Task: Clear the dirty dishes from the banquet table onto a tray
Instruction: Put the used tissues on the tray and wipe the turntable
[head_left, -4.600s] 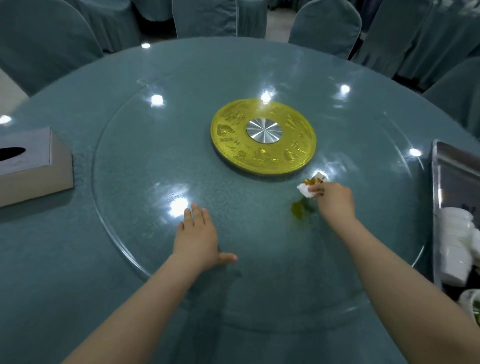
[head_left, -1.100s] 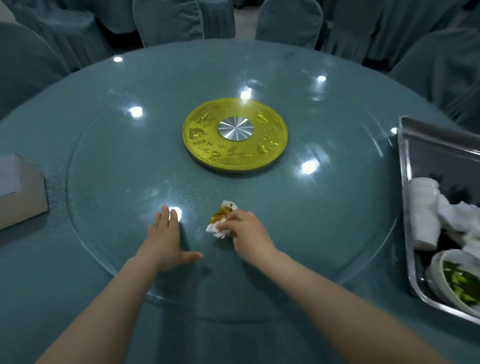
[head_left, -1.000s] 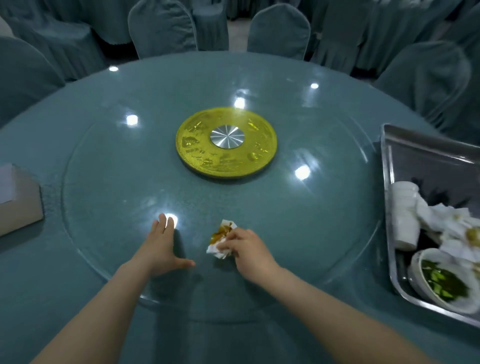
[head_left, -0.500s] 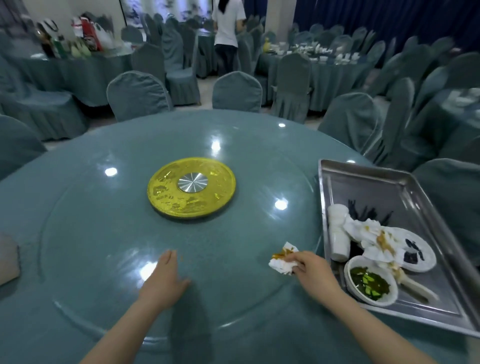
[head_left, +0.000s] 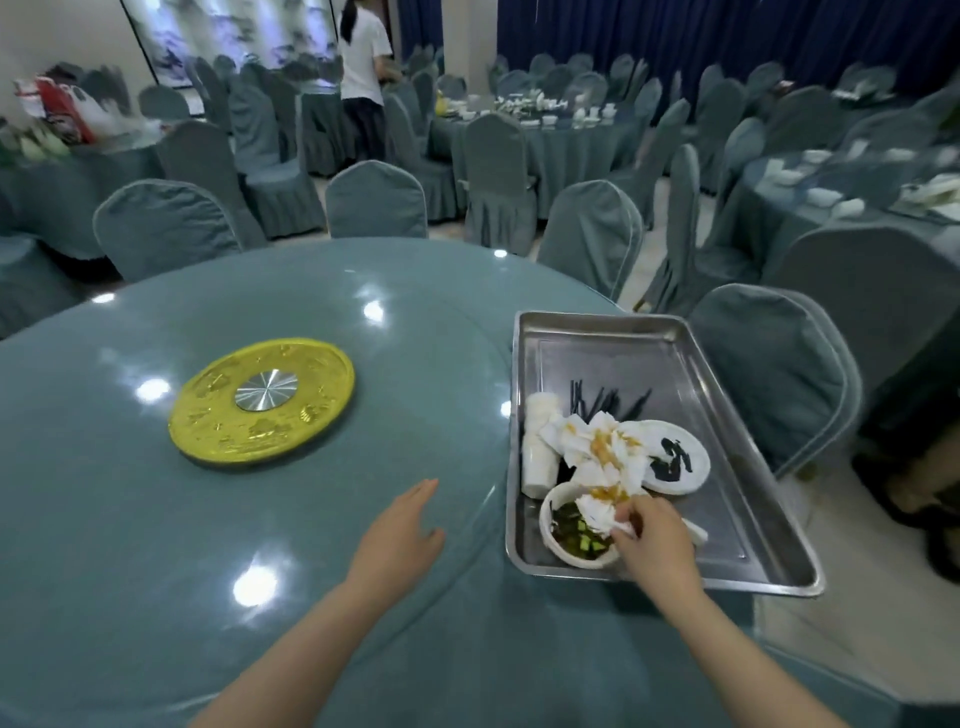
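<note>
A steel tray (head_left: 691, 343) sits on the right side of the round table (head_left: 260, 519). It carries stacked white cups (head_left: 540, 447), stained napkins (head_left: 597, 447), a white plate (head_left: 670, 457), black chopsticks (head_left: 602, 402) and a white bowl (head_left: 561, 540) with green scraps. My right hand (head_left: 649, 540) pinches a crumpled, yellow-stained napkin (head_left: 602, 512) over that bowl, inside the tray's near end. My left hand (head_left: 402, 535) rests flat and open on the glass turntable, left of the tray.
A gold disc with a steel hub (head_left: 262, 402) marks the turntable's centre. Covered chairs (head_left: 774, 364) ring the table, one close behind the tray. Other set tables and a standing person (head_left: 363, 78) are farther back.
My right hand carried the stained napkin from the glass rightwards into the tray, over the bowl. The view swung right and up. My left hand stayed flat on the glass.
</note>
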